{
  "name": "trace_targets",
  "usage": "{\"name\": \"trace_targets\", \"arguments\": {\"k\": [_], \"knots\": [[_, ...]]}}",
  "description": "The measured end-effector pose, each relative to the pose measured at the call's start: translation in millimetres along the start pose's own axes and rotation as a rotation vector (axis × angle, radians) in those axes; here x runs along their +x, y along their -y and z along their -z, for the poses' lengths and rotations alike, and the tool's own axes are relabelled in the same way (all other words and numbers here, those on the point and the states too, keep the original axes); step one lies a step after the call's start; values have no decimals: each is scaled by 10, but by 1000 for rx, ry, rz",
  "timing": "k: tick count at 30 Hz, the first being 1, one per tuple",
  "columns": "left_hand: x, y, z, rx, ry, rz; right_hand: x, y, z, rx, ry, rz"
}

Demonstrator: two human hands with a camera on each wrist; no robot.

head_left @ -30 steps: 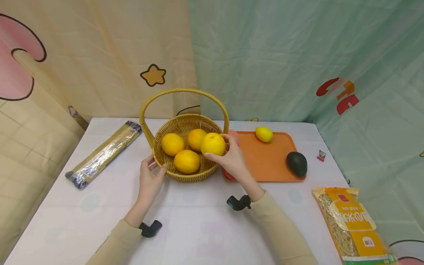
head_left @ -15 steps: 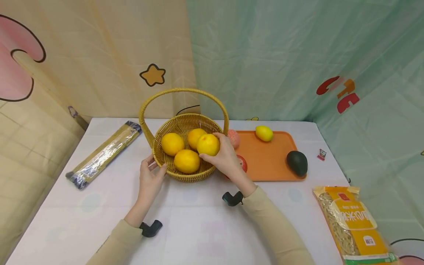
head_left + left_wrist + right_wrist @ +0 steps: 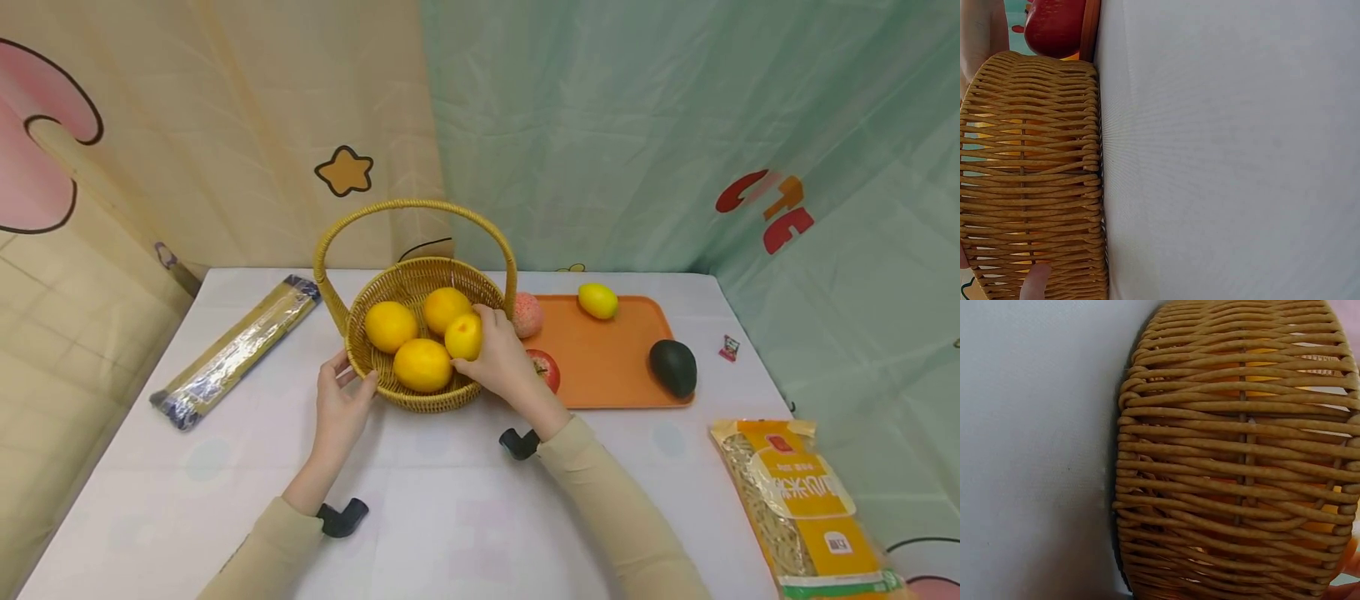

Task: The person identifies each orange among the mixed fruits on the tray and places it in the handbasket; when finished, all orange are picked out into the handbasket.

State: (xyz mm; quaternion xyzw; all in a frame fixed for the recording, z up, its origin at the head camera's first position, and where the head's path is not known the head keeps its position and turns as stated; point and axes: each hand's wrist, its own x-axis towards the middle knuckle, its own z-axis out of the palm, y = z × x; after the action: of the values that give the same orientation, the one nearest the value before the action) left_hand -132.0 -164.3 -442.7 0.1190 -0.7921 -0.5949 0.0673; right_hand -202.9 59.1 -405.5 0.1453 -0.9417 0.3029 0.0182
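A woven wicker basket (image 3: 431,403) with a tall arched handle stands on the white table. My left hand (image 3: 343,400) holds its near left side, the thumb (image 3: 1035,282) against the weave in the left wrist view. Inside lie three round orange-yellow fruits, one at the left (image 3: 391,327), one at the front (image 3: 423,365) and one at the back (image 3: 446,309). My right hand (image 3: 501,354) grips a paler round yellow fruit (image 3: 462,337) low in the basket's right side. The hand covers part of that fruit and of the rim.
Right of the basket, an orange tray (image 3: 600,358) carries a lemon (image 3: 597,301), a dark green avocado (image 3: 672,368), a red apple (image 3: 543,370) and a pink round fruit (image 3: 527,315). A long wrapped packet (image 3: 238,350) lies left, a noodle bag (image 3: 806,508) and small candy (image 3: 729,347) right.
My right hand has carried the yellow fruit left and down into the basket, uncovering the red apple and more of the pink fruit on the tray. The left hand stays at the basket.
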Motion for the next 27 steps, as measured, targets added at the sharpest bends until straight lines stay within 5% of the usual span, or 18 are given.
{"name": "trace_targets", "arguments": {"k": [10, 27], "knots": [[-7, -1, 3, 2, 2, 8, 15, -4, -19, -101, 22, 37], [-18, -22, 16, -6, 12, 23, -115, -17, 94, 25, -39, 69]]}}
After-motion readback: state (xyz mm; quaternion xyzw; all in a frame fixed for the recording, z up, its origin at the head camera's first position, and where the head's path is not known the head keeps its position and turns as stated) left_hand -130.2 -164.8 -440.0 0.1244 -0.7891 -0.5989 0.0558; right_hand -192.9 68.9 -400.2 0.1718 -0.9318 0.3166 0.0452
